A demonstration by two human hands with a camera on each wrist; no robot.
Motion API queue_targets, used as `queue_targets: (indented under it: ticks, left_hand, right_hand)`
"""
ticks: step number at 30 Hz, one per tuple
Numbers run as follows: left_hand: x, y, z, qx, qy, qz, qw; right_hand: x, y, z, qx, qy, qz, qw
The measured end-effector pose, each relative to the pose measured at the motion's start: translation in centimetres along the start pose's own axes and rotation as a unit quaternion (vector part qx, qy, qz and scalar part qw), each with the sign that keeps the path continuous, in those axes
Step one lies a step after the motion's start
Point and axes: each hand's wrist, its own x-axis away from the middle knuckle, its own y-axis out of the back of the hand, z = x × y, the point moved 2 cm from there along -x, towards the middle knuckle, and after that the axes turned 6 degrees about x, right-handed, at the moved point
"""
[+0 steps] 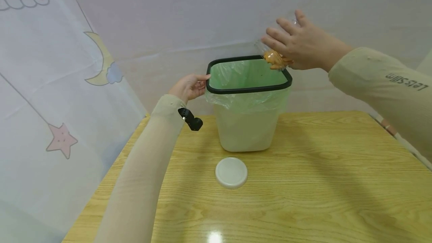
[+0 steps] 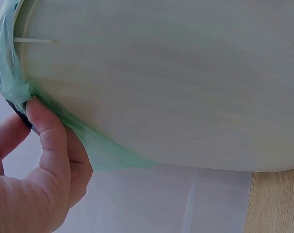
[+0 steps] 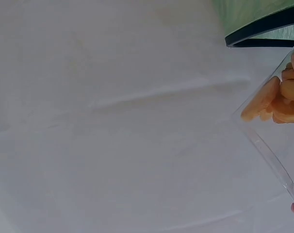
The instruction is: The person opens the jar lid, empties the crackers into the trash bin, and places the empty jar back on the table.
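A pale trash bin with a black rim stands on the table, lined with a thin green bag. My left hand pinches the rim at its left side, thumb and fingers on either side of it in the left wrist view. Over the bin's back right corner, my right hand holds a clear plastic jar tilted with its mouth toward the bin. Orange-brown finger-like pieces are gathered inside the jar. Most of the right hand lies outside the right wrist view.
In front of the bin, a round white lid lies flat on the wooden table. A pale cloth backdrop with a printed moon and star hangs behind and to the left.
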Motion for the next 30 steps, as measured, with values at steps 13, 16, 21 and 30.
queue_targets:
  ticks: [13,16,21,30]
  left_hand:
    - [0.06,-0.11,0.05,0.001,-0.002,0.001,1.0000]
    - [0.14,-0.12,0.07,0.001,-0.002,0.003,1.0000]
    - [0.11,-0.11,0.11,0.001,0.000,0.003,1.0000]
    - [-0.08,-0.12,0.12,0.000,-0.001,0.008,1.0000]
  right_hand:
    - [0.11,0.03,-0.05,0.015,0.004,0.009,1.000]
    - [0.15,0.04,-0.10,0.021,0.008,0.003,1.000]
    - [0.15,0.11,-0.07,0.031,0.013,-0.001,0.999]
    - [0.07,0.25,0.02,0.036,0.017,0.009,0.999]
